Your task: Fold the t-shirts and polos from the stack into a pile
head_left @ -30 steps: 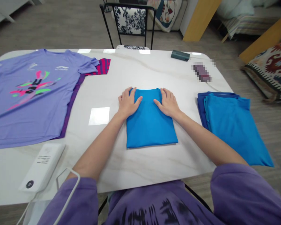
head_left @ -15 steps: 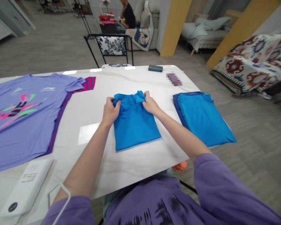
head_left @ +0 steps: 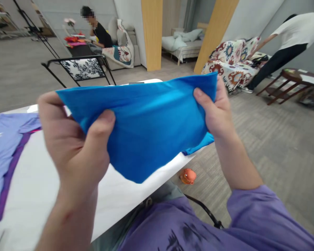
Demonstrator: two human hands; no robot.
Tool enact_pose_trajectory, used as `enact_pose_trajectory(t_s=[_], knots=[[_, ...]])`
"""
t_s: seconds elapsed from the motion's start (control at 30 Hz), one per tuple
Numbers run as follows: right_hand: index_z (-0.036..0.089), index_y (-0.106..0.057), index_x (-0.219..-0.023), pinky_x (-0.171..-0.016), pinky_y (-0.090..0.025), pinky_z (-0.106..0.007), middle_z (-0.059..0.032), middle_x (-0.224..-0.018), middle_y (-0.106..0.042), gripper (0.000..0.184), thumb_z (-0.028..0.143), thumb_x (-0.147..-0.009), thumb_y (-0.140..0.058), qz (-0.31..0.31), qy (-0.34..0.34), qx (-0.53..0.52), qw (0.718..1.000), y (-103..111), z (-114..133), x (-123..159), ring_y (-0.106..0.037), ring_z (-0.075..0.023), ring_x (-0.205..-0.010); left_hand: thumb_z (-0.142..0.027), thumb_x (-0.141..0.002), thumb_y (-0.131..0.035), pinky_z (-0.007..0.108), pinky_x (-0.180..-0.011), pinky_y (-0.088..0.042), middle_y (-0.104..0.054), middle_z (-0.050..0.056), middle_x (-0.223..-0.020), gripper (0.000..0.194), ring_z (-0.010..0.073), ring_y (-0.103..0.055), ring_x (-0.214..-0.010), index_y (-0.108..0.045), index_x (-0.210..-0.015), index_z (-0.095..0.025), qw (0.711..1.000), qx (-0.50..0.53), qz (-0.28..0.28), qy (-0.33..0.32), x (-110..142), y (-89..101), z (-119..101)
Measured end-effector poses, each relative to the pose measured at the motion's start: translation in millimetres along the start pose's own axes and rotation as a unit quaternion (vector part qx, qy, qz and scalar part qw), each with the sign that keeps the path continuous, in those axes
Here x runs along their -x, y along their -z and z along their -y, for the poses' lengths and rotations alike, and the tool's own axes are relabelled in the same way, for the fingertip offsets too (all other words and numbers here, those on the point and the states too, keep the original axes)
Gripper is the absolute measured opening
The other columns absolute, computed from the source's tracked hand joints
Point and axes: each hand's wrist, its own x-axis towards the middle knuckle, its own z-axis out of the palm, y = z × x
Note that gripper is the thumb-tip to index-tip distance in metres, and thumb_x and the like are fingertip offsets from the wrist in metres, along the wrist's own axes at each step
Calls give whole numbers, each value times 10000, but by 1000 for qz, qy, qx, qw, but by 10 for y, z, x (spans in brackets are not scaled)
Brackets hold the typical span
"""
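A folded blue shirt (head_left: pixel 151 122) is stretched between my two hands, held up close in front of me above the table. My left hand (head_left: pixel 75 136) grips its left end, thumb on the near face and fingers curled behind. At the right end, my right hand (head_left: pixel 216 111) pinches the cloth in the same way. The shirt's top edge is pulled nearly straight, and its lower part hangs to a rounded point. Behind it, the stack of folded blue clothes (head_left: pixel 202 143) shows only in part near the table's right edge.
A lavender T-shirt (head_left: pixel 5 146) lies on the white table (head_left: pixel 31 167) at left, over a purple one. Beyond the table is a black-framed chair (head_left: pixel 81 69). An orange object (head_left: pixel 188 176) is on the floor. One person sits at the back; another bends over a patterned sofa (head_left: pixel 230 66).
Both hands have lifted the blue shirt off the table and brought it up toward me, pulling it taut sideways. The view has turned to the right, and a person in white now shows.
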Motion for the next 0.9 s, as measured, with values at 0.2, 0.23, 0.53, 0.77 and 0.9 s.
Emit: enact_pose_trajectory(t_s=[0.2, 0.23, 0.53, 0.77, 0.9], knots=[[328, -620, -1347, -1090, -661, -435, -25, -1285, -737, 498, 700, -1049, -769, 7, -13, 116, 993, 1143, -669, -780, -708, -269, -1318, -487, -1048, -745, 388, -994, -655, -646, -6, -1063, 380, 205, -753, -1046, -539, -1291, -280, 971, 145, 172, 82, 7, -1380, 498], [306, -615, -1355, -1069, -671, -453, -39, -1248, -746, 541, 726, -1044, -756, 14, -36, 143, 989, 1250, -936, -899, -724, -275, -1274, -478, -1064, -714, 392, -995, -658, -683, 14, -1118, 372, 226, -769, -1089, -532, -1323, -281, 967, 133, 186, 114, -3, -1595, 701], [194, -587, -1620, -1356, -404, -675, -207, -1714, -580, 758, 741, -1101, -506, 105, -119, 457, 875, 1403, -2622, -850, -525, -418, -1615, -603, -1047, -704, 635, -1353, -398, -460, 269, -1766, 796, 456, -452, -1639, -496, -1658, -138, 871, -341, 350, 40, 847, -2318, 1504], [265, -531, -1748, -1467, -245, -579, -80, -1885, -357, 712, 626, -1135, -492, 259, -113, 444, 850, 1157, -2749, -378, -299, -338, -1776, -980, -843, -702, 720, -1454, -105, -179, 235, -1929, 1373, 479, -73, -1809, -276, -1852, -153, 825, -230, 509, -90, 2028, -2436, 1316], [270, -505, -1763, -1471, -224, -612, -80, -1892, -338, 751, 638, -1109, -461, 282, -131, 461, 831, 1071, -2711, -342, -285, -344, -1781, -1021, -818, -684, 717, -1455, -68, -82, 246, -1939, 1452, 481, -16, -1814, -222, -1862, -125, 809, -247, 525, -93, 2101, -2288, 1283]])
